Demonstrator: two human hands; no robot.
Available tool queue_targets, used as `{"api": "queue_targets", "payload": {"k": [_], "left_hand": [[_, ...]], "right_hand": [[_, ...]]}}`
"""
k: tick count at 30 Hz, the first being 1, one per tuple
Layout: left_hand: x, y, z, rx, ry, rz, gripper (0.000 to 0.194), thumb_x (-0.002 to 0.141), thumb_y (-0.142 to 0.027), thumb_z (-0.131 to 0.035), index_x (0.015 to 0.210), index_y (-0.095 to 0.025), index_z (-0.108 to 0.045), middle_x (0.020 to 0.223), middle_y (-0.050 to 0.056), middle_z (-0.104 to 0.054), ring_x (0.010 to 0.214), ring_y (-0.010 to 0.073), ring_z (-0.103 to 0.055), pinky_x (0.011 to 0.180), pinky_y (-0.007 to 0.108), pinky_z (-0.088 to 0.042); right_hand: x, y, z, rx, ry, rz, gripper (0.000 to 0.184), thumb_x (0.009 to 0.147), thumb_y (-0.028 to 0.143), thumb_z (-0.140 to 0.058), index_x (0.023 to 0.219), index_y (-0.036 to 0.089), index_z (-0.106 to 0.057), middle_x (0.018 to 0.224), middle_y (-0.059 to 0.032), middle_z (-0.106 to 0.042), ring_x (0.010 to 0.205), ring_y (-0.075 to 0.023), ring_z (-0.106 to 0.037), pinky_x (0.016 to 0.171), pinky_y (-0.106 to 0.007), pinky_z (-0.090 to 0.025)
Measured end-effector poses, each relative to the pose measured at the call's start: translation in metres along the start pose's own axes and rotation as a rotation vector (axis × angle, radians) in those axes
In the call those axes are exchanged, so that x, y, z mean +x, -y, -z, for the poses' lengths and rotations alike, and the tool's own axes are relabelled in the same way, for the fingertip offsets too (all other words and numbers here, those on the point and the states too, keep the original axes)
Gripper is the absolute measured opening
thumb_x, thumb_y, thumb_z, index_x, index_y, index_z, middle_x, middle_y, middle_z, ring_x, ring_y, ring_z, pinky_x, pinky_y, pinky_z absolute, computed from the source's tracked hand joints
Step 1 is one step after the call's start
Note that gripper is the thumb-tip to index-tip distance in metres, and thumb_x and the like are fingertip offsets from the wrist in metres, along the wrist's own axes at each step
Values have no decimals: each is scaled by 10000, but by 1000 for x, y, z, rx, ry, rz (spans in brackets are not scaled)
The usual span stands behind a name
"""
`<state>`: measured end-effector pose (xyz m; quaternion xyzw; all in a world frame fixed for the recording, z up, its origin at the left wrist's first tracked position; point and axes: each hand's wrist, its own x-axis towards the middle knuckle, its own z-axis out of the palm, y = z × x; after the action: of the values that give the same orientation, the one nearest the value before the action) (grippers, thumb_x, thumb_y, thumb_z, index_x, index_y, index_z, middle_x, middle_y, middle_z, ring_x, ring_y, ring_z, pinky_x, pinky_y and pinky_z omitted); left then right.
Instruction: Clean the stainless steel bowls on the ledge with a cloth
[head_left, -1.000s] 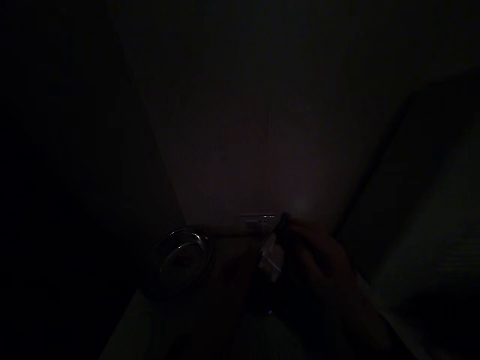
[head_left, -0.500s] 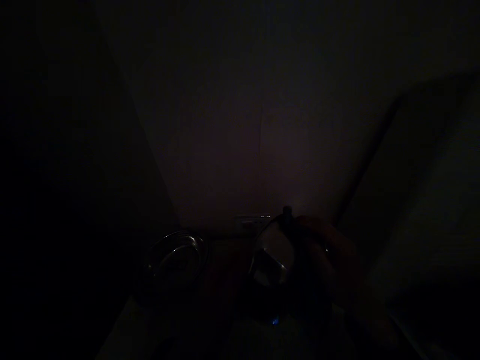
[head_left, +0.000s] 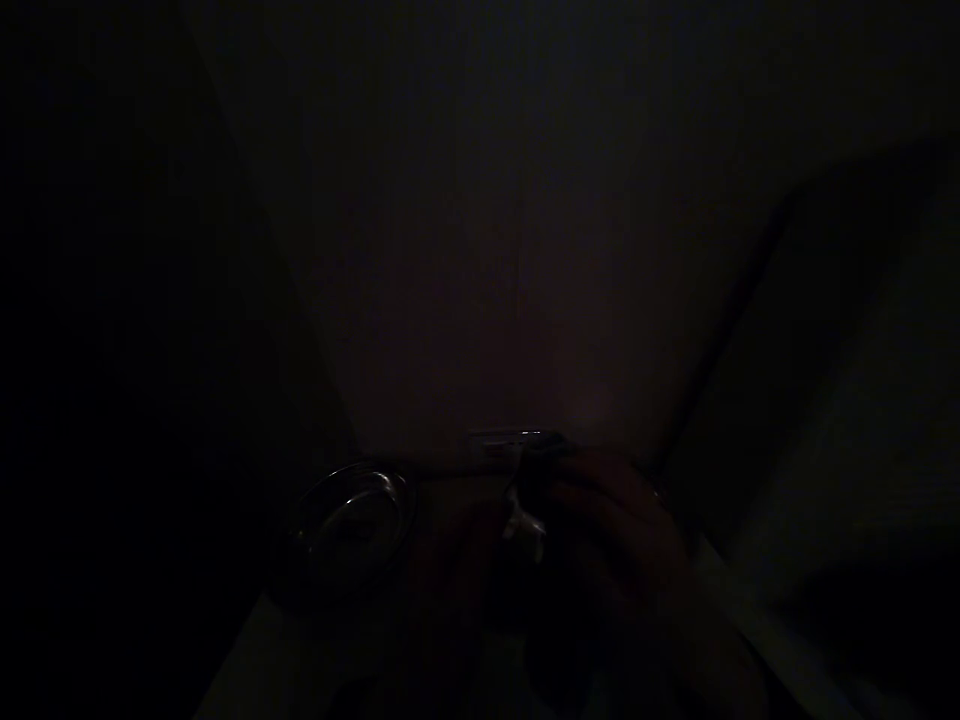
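Observation:
The picture is very dark. My right hand [head_left: 615,510] is bent over a dark object with a small shiny metal patch [head_left: 525,528]; its fingers look closed on the dark upper part. The earlier frame shows this object as a rounded, shiny metal vessel with a dark knob or handle, but its exact kind cannot be made out. A dim reddish shape [head_left: 461,555] left of it may be my left hand, its fingers lost in the dark. Further left lies a round, shiny metal dish [head_left: 356,520], apart from my right hand.
Behind the vessel, a small plate like a wall socket [head_left: 502,440] sits low on a pale wall [head_left: 450,300]. A pale surface edge [head_left: 247,650] shows at the lower left. A slanted panel [head_left: 847,350] stands at the right.
My right hand has moved left across the vessel, hiding most of its shiny side. The vessel appears turned or tilted. A small blue light below it no longer shows. The dish stays put.

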<state>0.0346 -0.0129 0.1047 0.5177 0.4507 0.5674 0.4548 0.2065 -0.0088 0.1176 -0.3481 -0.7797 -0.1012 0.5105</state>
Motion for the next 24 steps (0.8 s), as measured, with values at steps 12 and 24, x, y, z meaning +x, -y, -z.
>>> {"api": "queue_targets", "payload": {"k": [12, 24], "left_hand": [[-6, 0, 9, 22, -48, -2, 135, 721, -364, -696, 747, -233, -714, 712, 44, -732, 856, 276, -701, 597, 291, -565], [-2, 4, 3, 56, -35, 40, 336, 854, -469, -578, 936, -154, -665, 887, 61, -710, 772, 160, -673, 668, 301, -564]], "right_hand": [[-3, -1, 0, 71, -9, -110, 257, 855, 145, -507, 1050, 241, -645, 1050, -56, -685, 959, -201, -646, 782, -330, -554], [-1, -1, -6, 73, -12, -135, 258, 853, 138, -488, 1026, 236, -653, 1029, -58, -690, 949, -208, -645, 782, -354, -541]]}}
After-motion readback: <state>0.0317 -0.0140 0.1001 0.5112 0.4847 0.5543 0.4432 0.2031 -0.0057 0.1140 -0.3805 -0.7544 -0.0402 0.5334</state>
